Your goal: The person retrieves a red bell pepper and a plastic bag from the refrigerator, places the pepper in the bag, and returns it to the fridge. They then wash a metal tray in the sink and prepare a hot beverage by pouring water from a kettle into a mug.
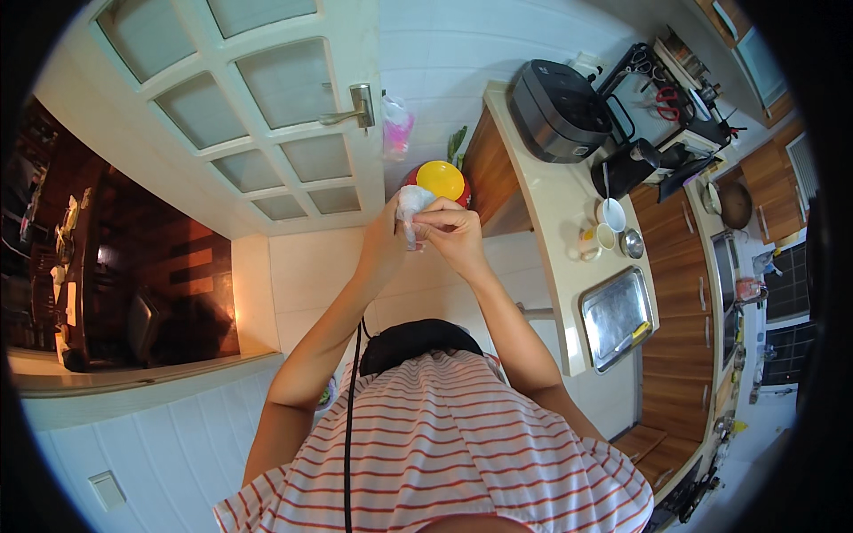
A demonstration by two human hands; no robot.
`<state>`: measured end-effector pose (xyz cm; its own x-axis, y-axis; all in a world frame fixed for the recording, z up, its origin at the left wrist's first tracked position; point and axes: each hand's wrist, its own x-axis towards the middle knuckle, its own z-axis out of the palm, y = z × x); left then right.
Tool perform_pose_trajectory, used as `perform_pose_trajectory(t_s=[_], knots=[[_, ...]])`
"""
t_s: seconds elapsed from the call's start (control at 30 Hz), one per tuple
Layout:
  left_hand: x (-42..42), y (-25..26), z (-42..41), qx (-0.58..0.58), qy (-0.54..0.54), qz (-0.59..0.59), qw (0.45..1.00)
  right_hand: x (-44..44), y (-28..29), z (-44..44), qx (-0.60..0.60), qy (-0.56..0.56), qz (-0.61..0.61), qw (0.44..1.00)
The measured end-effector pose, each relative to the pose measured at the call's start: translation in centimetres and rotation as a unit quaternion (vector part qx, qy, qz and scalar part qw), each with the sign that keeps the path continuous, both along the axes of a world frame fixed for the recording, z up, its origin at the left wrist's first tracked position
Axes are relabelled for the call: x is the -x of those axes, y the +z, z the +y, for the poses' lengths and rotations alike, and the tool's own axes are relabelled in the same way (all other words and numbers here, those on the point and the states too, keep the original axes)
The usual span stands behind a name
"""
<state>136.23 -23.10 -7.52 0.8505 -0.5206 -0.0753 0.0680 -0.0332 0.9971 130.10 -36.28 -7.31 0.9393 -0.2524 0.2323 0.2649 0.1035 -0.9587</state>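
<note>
A bunched, whitish translucent plastic bag (414, 198) is between my two hands in front of my body. My left hand (382, 240) grips it from the left side, with its fingers mostly hidden behind the bag. From the right, my right hand (458, 232) pinches the bag's gathered lower part between thumb and fingers. What the bag contains, if anything, cannot be made out. Beyond the hands, a round yellow basin or lid (440, 180) sits over a red container (466, 198) on the floor by the wall.
A white glazed door (293, 106) stands ahead on the left. To the right, a counter (533, 193) carries a rice cooker (560, 110), cups, a small metal bowl (632, 243) and a metal tray (600, 313) with a yellow-handled knife (641, 331). A black cable (349, 426) hangs down my front.
</note>
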Motion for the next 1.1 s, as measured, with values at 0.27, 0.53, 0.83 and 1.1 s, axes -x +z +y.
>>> perform_pose_trajectory(t_s=[0.27, 0.53, 0.83, 1.1], knots=[[-3.1, -1.9, 1.1, -0.034, 0.013, -0.021, 0.999, -2.1, 0.1, 1.5, -0.011, -0.01, -0.05, 0.999], [-6.3, -2.5, -0.5, -0.129, 0.054, -0.17, 0.975, -6.2, -2.4, 0.5, 0.075, -0.065, -0.087, 0.991], [-13.2, -1.1, -3.9, -0.226, 0.071, -0.114, 0.965, -15.8, -1.2, -2.9, 0.235, -0.169, -0.03, 0.957], [-20.2, -1.3, -6.5, -0.186, 0.124, -0.17, 0.96, -23.0, -3.1, -7.5, 0.052, 0.026, -0.084, 0.995]])
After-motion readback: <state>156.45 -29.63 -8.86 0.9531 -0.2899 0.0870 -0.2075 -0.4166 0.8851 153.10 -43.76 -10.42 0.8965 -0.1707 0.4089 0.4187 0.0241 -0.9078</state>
